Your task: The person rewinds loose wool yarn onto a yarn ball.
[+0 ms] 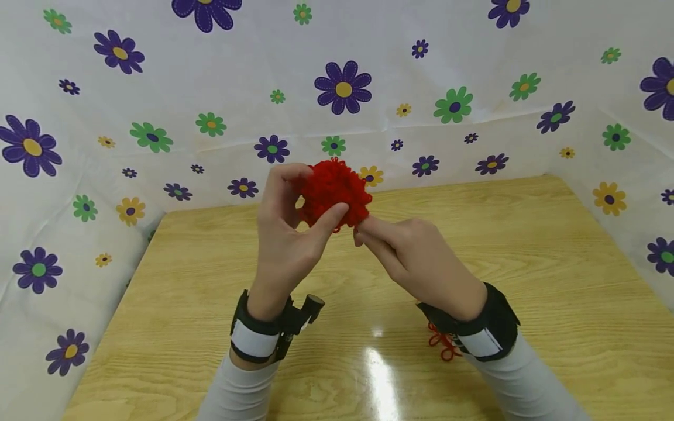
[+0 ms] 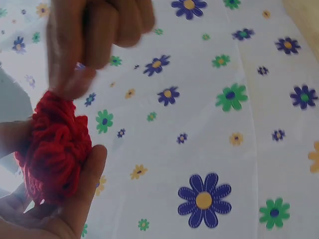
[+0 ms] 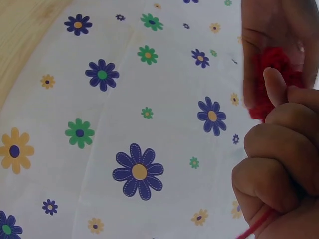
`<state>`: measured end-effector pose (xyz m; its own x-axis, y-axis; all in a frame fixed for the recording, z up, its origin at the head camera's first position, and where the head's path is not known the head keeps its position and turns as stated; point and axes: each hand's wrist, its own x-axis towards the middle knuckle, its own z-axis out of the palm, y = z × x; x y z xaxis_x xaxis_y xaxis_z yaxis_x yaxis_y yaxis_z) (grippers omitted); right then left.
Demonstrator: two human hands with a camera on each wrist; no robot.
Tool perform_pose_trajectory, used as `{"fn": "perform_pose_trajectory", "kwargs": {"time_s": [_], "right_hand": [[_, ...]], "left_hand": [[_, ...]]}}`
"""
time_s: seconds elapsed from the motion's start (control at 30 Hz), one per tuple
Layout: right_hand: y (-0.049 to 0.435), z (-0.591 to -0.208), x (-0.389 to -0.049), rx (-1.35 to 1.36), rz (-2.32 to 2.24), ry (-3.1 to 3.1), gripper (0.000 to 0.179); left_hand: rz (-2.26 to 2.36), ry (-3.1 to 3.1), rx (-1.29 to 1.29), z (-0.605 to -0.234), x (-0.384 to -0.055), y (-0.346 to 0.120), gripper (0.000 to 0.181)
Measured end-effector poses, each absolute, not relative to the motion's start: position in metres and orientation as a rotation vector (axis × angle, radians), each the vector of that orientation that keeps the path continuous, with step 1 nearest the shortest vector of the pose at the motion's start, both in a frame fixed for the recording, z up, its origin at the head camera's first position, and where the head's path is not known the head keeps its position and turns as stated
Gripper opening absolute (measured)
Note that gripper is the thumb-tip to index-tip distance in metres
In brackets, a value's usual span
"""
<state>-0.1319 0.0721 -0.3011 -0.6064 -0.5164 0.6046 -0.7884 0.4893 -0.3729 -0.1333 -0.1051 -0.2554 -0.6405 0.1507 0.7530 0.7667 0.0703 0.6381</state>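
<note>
A rounded piece of looped red yarn work [image 1: 337, 190] is held up above the table, its edge ruffled with small loops. My left hand [image 1: 286, 234] grips it between the thumb in front and the fingers behind. At its lower right edge, the index finger and thumb of my right hand [image 1: 416, 254] pinch the yarn. The other right fingers are curled, and a red yarn strand [image 3: 259, 224] runs out below them in the right wrist view. In the left wrist view, the right hand [image 2: 94, 40] is blurred over the top of the yarn piece [image 2: 57, 149].
Loose loops of red yarn [image 1: 442, 342] lie on the wooden table [image 1: 200, 280], partly hidden by the right wrist strap. A white cloth [image 1: 237, 76] printed with flowers stands behind the table and along its sides. Both wrists wear black camera straps [image 1: 255, 339].
</note>
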Motion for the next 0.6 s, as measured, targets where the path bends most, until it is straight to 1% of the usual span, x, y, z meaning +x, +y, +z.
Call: {"fn": "perform_pose_trajectory", "kwargs": {"time_s": [0.1, 0.3, 0.47, 0.6], "right_hand": [[0.072, -0.299, -0.13, 1.108, 0.882, -2.321, 0.012], [0.076, -0.295, -0.127, 1.113, 0.96, -2.308, 0.011], [0.081, -0.291, -0.127, 1.116, 1.07, -2.296, 0.01], [0.085, -0.288, -0.128, 1.114, 1.114, -2.285, 0.009]], "left_hand": [[-1.471, -1.889, -0.863, -0.258, -0.136, -0.103, 0.044], [-1.218, -1.951, -0.872, -0.26, -0.139, -0.099, 0.045], [-1.063, -2.001, -0.927, -0.261, -0.141, -0.098, 0.045], [-1.043, -2.061, -1.0, -0.262, -0.141, -0.1, 0.043]]}}
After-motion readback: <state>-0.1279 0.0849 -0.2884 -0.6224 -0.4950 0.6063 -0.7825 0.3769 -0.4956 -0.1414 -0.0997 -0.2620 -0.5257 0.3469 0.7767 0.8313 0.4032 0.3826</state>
